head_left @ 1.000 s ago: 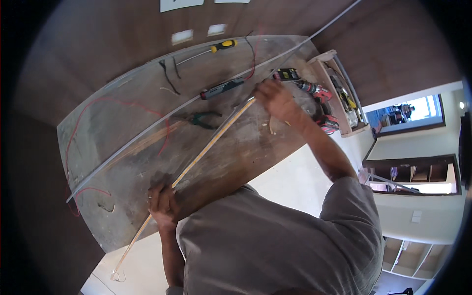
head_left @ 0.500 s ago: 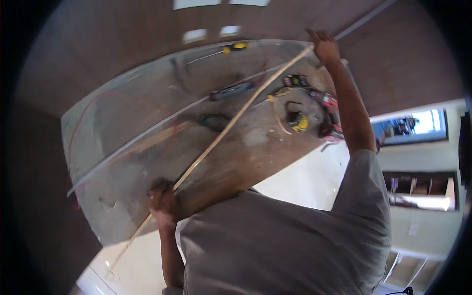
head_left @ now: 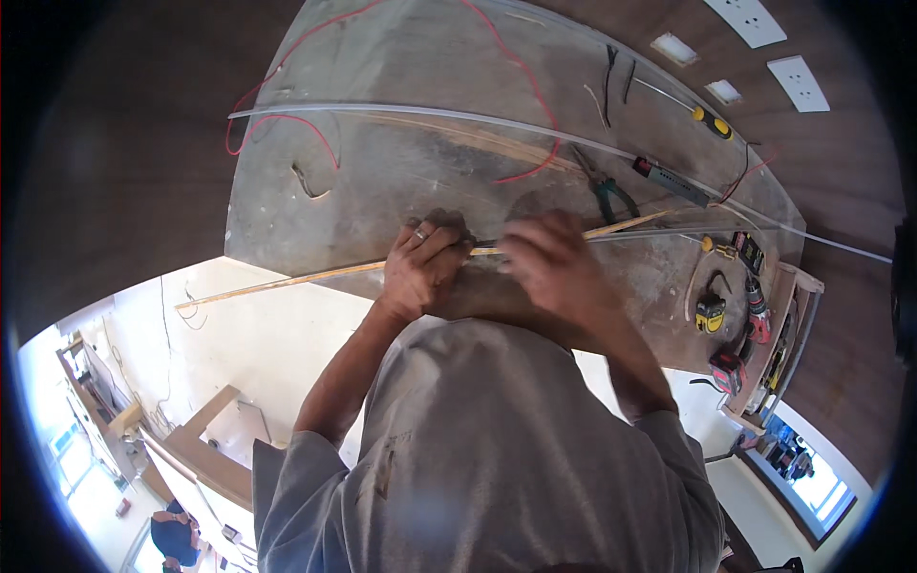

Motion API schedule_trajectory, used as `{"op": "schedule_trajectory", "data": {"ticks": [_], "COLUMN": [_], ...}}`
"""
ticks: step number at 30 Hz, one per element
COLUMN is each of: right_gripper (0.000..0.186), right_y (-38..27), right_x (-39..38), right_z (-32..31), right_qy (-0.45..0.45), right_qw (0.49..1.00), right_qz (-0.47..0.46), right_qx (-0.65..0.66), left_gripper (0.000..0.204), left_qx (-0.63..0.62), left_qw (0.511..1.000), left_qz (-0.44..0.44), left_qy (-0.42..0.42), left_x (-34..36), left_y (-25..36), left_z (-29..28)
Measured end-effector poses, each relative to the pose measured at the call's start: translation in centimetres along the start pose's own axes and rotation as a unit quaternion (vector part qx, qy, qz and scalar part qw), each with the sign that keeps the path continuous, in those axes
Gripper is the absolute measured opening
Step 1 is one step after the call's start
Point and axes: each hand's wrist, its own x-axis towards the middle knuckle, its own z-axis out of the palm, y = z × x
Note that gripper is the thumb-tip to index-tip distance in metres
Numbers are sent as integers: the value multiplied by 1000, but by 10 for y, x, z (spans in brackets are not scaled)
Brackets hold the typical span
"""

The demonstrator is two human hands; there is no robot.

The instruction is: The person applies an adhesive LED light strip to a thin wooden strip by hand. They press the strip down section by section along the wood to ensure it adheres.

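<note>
My left hand [head_left: 420,272] has its fingers, one with a ring, closed on a long thin tan strip [head_left: 325,274] along the near edge of the grey, stained worktop [head_left: 334,215]. My right hand [head_left: 549,258] is just right of it over the same strip, curled and smeared by motion; whether it grips is unclear. A grey channel [head_left: 678,230] runs beside the strip to the right. Behind my hands lie dark green pliers [head_left: 611,201], a translucent long strip [head_left: 382,113], a grey-black tool [head_left: 678,184] and red wire [head_left: 521,72].
To the right are a yellow-black screwdriver [head_left: 712,124], tape measure [head_left: 709,312], red-black drill [head_left: 758,315] and wooden toolbox [head_left: 810,282]. Dark wooden panels with socket plates [head_left: 798,83] border the worktop. Another person [head_left: 172,530] is at lower left.
The view has swung round, so the tan strip lies flatter across it. My right hand moved out to the strip's far end, then came back beside my left.
</note>
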Motion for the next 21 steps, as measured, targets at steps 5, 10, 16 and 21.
{"op": "schedule_trajectory", "data": {"ticks": [5,10,16,21], "right_gripper": [22,25,19,19], "right_y": [3,6,5,3], "right_x": [-1,3,1,5], "right_z": [41,42,44,35], "right_qy": [15,30,15,-9], "right_qw": [999,994,994,989], "right_qz": [-22,-73,-86,-116], "right_qx": [-38,-75,-67,-89], "left_gripper": [26,27,29,29], "left_qx": [-9,12,11,22], "left_qw": [1000,1000,999,999], "left_qz": [9,21,36,43], "left_qy": [17,-8,-10,18], "left_x": [11,5,0,-1], "left_y": [4,3,1,2], "left_z": [0,2,4,7]}}
